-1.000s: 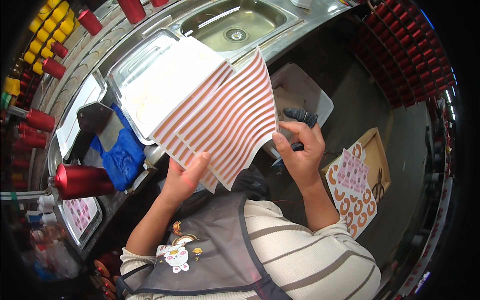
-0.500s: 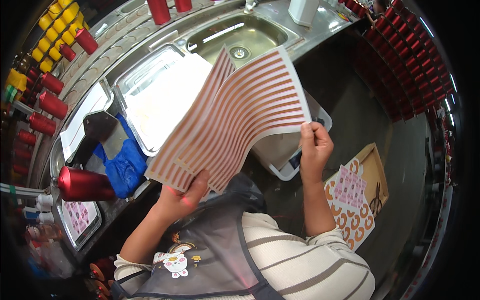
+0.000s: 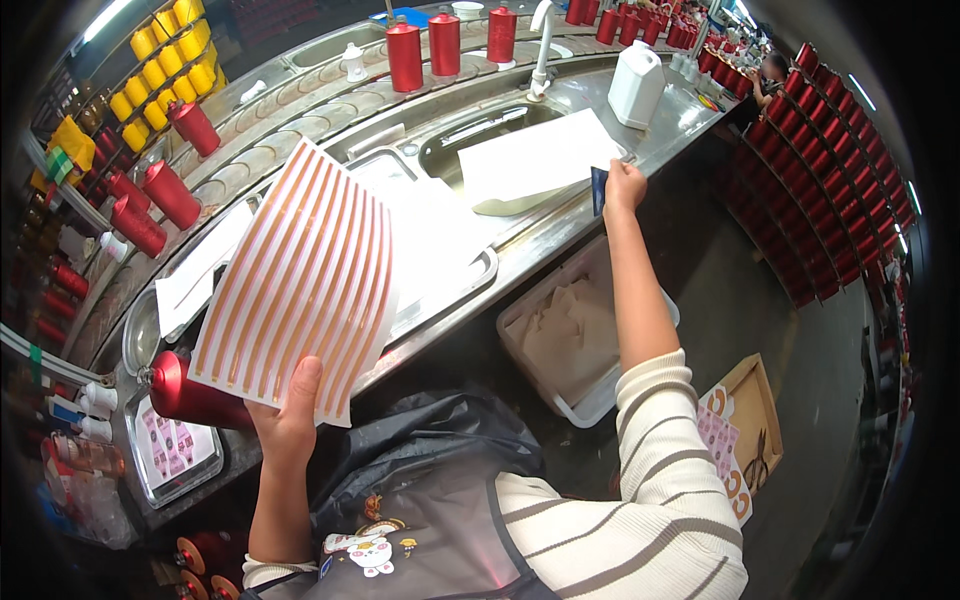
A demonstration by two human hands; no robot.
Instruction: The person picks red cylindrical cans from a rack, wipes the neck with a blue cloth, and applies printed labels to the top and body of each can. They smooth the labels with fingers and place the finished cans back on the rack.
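Observation:
My left hand (image 3: 290, 410) grips the lower edge of a sheet printed with orange-brown stripes (image 3: 300, 285), thumb on the printed face. The sheet stands tilted and slightly curved above the counter. At the right, my right hand (image 3: 626, 187) is closed at the corner of a plain white sheet (image 3: 540, 155), which spreads over the sink (image 3: 445, 155). A small dark blue flat piece (image 3: 598, 190) shows beside those fingers; whether they hold it too I cannot tell. A bright white surface (image 3: 440, 225) lies in a metal tray (image 3: 485, 268) between the hands.
A red bottle (image 3: 190, 392) lies behind the striped sheet. A white jug (image 3: 637, 88) stands beyond the sink. Below the counter is a plastic bin (image 3: 570, 330) with crumpled paper. Scissors (image 3: 758, 462) lie in a cardboard box (image 3: 765, 400). Red bottles (image 3: 405, 55) stand along the back.
My right hand has let go of the striped sheet and moved up and away, now at a white sheet over the sink. My left hand has moved left and down with the striped sheet.

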